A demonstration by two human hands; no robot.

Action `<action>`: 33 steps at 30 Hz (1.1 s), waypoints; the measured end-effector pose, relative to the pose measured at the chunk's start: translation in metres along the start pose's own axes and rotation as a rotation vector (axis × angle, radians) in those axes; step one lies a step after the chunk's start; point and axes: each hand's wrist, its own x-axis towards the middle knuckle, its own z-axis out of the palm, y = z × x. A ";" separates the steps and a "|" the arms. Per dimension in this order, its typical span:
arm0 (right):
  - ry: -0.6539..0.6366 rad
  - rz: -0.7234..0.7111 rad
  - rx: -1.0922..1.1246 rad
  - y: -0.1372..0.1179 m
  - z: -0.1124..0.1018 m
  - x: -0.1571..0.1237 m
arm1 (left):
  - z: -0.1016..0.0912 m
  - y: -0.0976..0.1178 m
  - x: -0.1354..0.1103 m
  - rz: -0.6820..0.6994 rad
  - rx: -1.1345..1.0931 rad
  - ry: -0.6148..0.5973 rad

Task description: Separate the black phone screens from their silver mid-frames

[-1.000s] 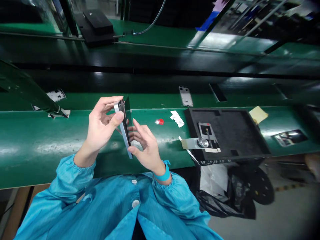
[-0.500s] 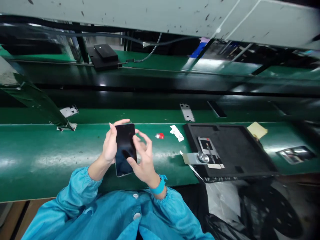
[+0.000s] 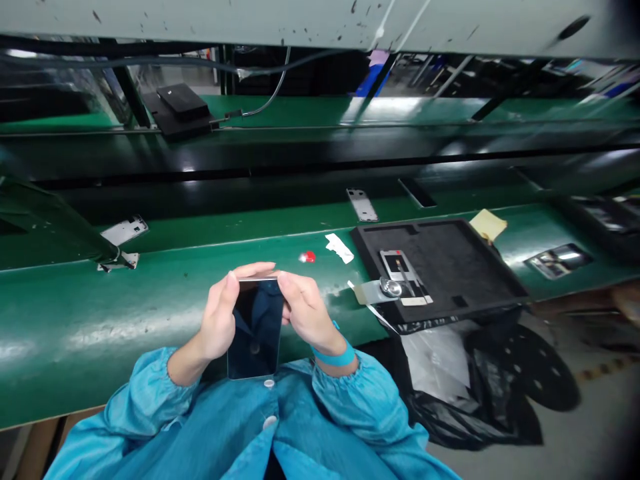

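Observation:
A smartphone [image 3: 255,330] with a dark, glossy screen is held in front of my chest, screen toward me. My left hand [image 3: 219,313] grips its upper left edge, thumb along the side and fingers behind the top. At the upper right corner my right hand [image 3: 307,308] closes on the phone as well, its thumb by the corner and its other fingers mostly hidden behind. Beyond the hands on the green bench [image 3: 135,307] lie a small red-and-clear item [image 3: 307,257] and a torn white paper piece [image 3: 340,247].
To the right sits a black foam tray [image 3: 465,267] bearing a metal phone part [image 3: 401,268] and a round, shiny container [image 3: 391,287]. Behind are a silver phone frame [image 3: 363,205] and a dark panel [image 3: 417,193]. A green post [image 3: 65,220] stands left; a black bag [image 3: 480,413] hangs lower right.
My right hand has moved from over the screen to the phone's upper right corner and grips it. The phone is lower and closer to my chest. The camera view has shifted.

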 end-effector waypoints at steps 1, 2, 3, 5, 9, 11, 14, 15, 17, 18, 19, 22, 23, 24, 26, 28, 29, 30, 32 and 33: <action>-0.017 -0.010 -0.010 -0.004 -0.001 -0.001 | 0.001 0.001 -0.001 0.006 0.004 0.001; -0.027 -0.018 -0.018 -0.007 -0.002 -0.001 | 0.002 0.001 -0.002 0.017 0.016 0.004; -0.028 -0.024 -0.023 -0.009 -0.003 0.000 | 0.004 0.000 -0.001 0.037 0.038 0.012; -0.007 -0.033 -0.018 -0.012 -0.003 0.005 | 0.006 -0.004 0.001 0.095 0.102 0.036; 0.085 -0.057 0.030 -0.008 0.002 0.017 | 0.007 -0.013 0.012 0.192 0.194 0.069; 0.123 -0.049 0.072 -0.005 0.003 0.020 | 0.007 -0.013 0.015 0.185 0.204 0.046; 0.099 0.036 0.138 -0.001 -0.002 0.020 | 0.010 -0.006 0.018 0.066 0.157 -0.021; 0.091 0.063 0.161 0.000 -0.004 0.020 | 0.011 -0.003 0.019 0.008 0.126 -0.036; 0.119 0.074 0.226 0.004 -0.009 0.017 | 0.013 0.002 0.023 -0.094 0.040 -0.033; 0.138 0.063 0.261 0.007 -0.010 0.015 | 0.014 0.005 0.027 -0.127 -0.017 -0.017; 0.143 0.050 0.283 0.010 -0.011 0.011 | 0.013 0.008 0.031 -0.144 -0.085 0.010; -0.010 0.053 0.215 0.020 -0.010 -0.007 | 0.008 0.022 0.048 -0.112 -0.300 0.117; -0.102 0.068 0.171 0.022 -0.009 -0.013 | 0.006 0.028 0.053 -0.092 -0.343 0.147; -0.191 0.076 0.138 0.024 -0.009 -0.019 | 0.004 0.034 0.057 -0.079 -0.366 0.173; -0.303 0.061 0.119 0.024 -0.007 -0.028 | 0.002 0.044 0.063 -0.072 -0.379 0.212; -0.297 0.013 0.117 0.022 -0.006 -0.030 | 0.003 0.050 0.065 -0.081 -0.389 0.227; -0.273 -0.008 0.100 0.022 -0.006 -0.029 | 0.004 0.051 0.065 -0.085 -0.395 0.229; -0.254 -0.023 0.071 0.022 -0.007 -0.028 | 0.006 0.051 0.065 -0.091 -0.400 0.226; -0.249 -0.041 0.013 0.025 -0.008 -0.025 | 0.008 0.049 0.063 -0.090 -0.406 0.217; -0.252 -0.053 -0.006 0.027 -0.008 -0.024 | 0.010 0.048 0.061 -0.072 -0.408 0.216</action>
